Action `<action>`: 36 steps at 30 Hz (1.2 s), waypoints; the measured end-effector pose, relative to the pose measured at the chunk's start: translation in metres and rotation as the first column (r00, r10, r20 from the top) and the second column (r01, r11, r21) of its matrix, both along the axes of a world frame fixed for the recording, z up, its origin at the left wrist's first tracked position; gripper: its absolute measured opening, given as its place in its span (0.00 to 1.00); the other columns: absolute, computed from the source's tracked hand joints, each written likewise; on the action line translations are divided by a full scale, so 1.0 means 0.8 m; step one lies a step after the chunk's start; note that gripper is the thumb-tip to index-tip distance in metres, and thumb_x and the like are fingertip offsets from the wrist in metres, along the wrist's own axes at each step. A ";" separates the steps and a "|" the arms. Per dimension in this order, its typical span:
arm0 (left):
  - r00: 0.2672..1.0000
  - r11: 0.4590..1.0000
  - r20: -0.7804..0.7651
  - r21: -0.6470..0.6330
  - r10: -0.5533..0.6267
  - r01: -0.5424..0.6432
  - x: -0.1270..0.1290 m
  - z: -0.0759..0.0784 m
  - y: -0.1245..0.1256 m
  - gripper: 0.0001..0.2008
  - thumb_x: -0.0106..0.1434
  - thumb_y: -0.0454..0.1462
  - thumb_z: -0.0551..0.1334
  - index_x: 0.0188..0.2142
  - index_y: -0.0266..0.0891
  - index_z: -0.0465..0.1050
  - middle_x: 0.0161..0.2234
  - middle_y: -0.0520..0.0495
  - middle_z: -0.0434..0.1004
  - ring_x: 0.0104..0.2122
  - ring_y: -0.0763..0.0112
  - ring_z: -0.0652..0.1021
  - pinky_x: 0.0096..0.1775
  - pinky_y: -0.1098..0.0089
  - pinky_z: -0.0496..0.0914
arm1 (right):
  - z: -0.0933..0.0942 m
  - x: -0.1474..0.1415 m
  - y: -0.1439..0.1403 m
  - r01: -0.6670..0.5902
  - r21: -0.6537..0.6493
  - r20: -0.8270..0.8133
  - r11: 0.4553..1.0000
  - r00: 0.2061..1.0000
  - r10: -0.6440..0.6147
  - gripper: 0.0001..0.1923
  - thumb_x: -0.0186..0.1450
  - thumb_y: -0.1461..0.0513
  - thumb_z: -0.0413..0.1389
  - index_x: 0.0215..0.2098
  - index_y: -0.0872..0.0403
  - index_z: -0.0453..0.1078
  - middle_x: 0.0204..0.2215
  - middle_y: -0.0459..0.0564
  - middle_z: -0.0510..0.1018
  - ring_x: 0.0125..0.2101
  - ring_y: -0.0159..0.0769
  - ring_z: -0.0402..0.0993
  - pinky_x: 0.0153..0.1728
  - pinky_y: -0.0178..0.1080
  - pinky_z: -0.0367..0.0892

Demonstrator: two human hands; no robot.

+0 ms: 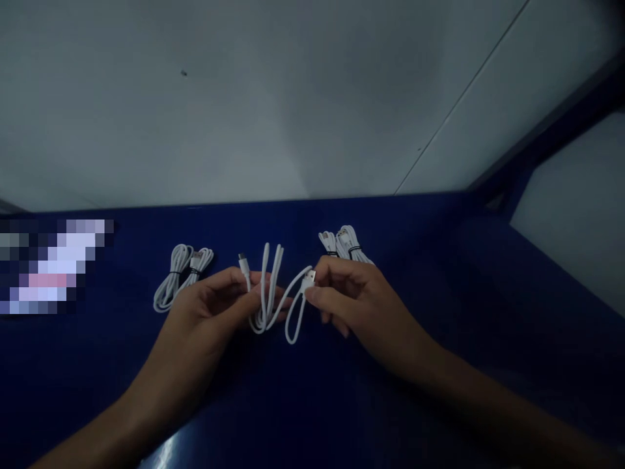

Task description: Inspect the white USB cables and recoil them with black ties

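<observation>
A white USB cable (270, 293), folded into loose loops, hangs between my two hands above the blue tabletop. My left hand (222, 303) is closed on the loops, thumb in front and fingers behind. The cable's small connector (243, 264) sticks up beside the left fingertips. Between thumb and forefinger, my right hand (347, 296) pinches the larger USB-A plug (310, 279), with a short loop of cable dangling below it. No tie shows on this cable.
Bundled white cables (178, 277) with black ties lie left of my left hand. More tied cables (346, 242) lie beyond my right hand, partly hidden by it. The blue table (273, 397) meets a pale wall (234, 130). A pixelated patch covers the far left.
</observation>
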State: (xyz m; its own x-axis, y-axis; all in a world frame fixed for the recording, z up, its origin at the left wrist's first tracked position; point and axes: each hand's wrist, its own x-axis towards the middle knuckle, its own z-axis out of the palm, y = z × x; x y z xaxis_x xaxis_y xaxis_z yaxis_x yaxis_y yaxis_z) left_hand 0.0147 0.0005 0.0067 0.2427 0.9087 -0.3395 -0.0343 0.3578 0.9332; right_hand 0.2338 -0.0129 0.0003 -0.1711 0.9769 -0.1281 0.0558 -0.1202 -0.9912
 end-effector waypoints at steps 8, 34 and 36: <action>0.987 0.991 0.151 -0.120 -0.044 0.063 0.000 -0.012 -0.002 0.08 0.70 0.36 0.76 0.49 0.44 0.88 0.51 0.45 0.91 0.46 0.61 0.90 0.47 0.69 0.84 | -0.003 0.000 -0.002 -0.007 0.030 -0.160 1.000 0.987 0.012 0.09 0.69 0.66 0.62 0.29 0.51 0.74 0.31 0.44 0.77 0.30 0.33 0.72 0.27 0.35 0.70; 0.985 0.998 0.163 -0.045 0.052 -0.045 -0.001 -0.006 -0.005 0.15 0.74 0.42 0.72 0.58 0.50 0.88 0.60 0.47 0.89 0.62 0.51 0.84 0.66 0.58 0.76 | -0.012 0.001 0.002 -0.059 -0.052 -0.304 0.997 0.952 0.041 0.11 0.71 0.56 0.71 0.51 0.48 0.85 0.42 0.50 0.88 0.34 0.33 0.79 0.31 0.35 0.72; 0.984 0.997 0.168 -0.057 0.061 -0.052 -0.002 -0.007 -0.005 0.14 0.74 0.43 0.71 0.56 0.49 0.89 0.59 0.46 0.89 0.62 0.51 0.84 0.65 0.57 0.76 | -0.010 0.001 0.001 -0.049 -0.051 -0.245 0.998 0.969 0.035 0.09 0.74 0.54 0.68 0.47 0.48 0.86 0.41 0.49 0.87 0.30 0.31 0.75 0.29 0.35 0.71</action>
